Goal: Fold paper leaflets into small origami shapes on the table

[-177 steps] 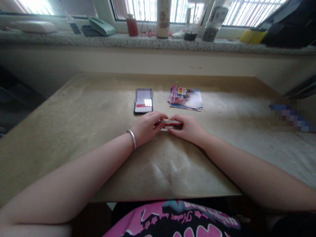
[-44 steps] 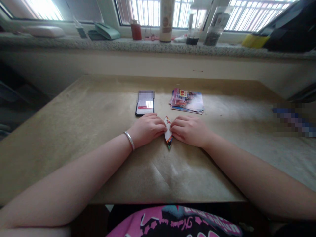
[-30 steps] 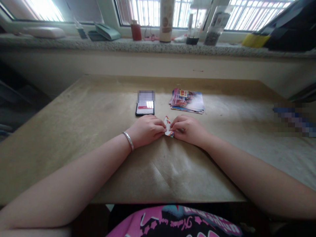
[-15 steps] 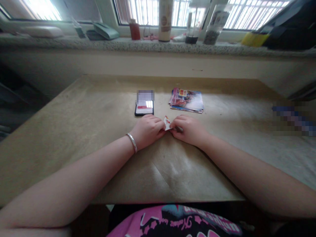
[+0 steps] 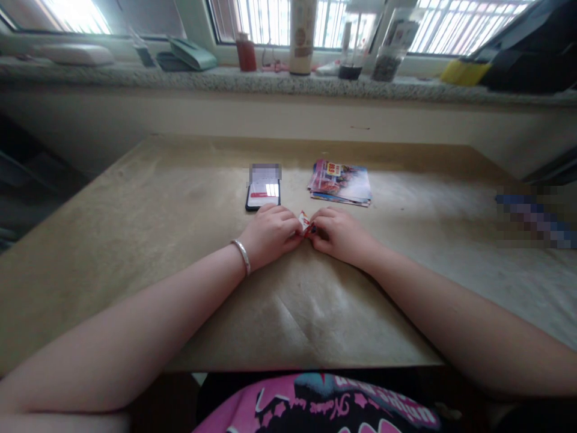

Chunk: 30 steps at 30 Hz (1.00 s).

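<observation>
A small folded piece of glossy printed paper sits between my fingertips, mostly hidden by them. My left hand, wearing a silver bangle on the wrist, pinches its left side. My right hand grips its right side. Both hands rest on the brown-paper-covered table. Just beyond my left hand lies a black smartphone, its fingers almost touching it. A stack of colourful printed leaflets lies beyond my right hand, apart from it.
A pixelated, blurred object lies at the table's right side. Beyond the table's far edge, a granite windowsill holds a tall bottle, a red cup, glass jars and a yellow item.
The paper has gone from a long, pointed fold to a much smaller folded piece. It now sits higher between my fingertips, and my hands have drawn closer around it.
</observation>
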### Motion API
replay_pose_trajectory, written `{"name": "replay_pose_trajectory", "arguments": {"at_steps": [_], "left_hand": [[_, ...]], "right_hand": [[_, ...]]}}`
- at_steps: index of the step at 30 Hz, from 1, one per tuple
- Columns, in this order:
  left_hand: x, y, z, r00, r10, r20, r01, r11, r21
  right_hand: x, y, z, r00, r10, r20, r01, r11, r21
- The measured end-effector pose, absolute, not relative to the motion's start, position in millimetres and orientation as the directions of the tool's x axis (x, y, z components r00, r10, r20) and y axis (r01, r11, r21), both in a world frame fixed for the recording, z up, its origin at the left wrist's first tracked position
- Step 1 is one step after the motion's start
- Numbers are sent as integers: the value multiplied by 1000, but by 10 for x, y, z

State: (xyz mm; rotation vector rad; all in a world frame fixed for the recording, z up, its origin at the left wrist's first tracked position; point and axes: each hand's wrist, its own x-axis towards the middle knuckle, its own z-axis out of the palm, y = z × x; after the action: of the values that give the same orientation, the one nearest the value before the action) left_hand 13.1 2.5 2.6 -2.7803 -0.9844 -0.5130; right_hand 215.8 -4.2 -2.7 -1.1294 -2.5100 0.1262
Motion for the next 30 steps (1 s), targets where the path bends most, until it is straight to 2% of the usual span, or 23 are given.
{"name": "replay_pose_trajectory", "arguments": {"at_steps": [5,12,14,20,25,27,30], "left_hand": [[114,15,40,748,554,365,609,-792,-47],[164,-1,59,752,552,360,623,-774,-116],[178,-2,57,744,569,351,635,-766,-105],[182,30,15,665,654,360,669,-736,103],[154,66,7,636,689,348,632,-724,277],[154,70,12,614,715,336,635,-699,328],[166,59,17,576,757,309,663,-653,366]], "right_hand": [[2171,-54,-37,-584,745,323,697,664,-270],[2151,-64,7,-593,740,318,711,666,-223],[2138,-44,-1,-603,731,320,703,676,-219],[2141,15,-64,-597,729,334,666,683,-300],[2182,16,-45,-606,729,318,676,683,-278],[2189,23,-34,-596,739,316,681,673,-289],[2184,41,-38,-542,774,327,681,633,-369]]}}
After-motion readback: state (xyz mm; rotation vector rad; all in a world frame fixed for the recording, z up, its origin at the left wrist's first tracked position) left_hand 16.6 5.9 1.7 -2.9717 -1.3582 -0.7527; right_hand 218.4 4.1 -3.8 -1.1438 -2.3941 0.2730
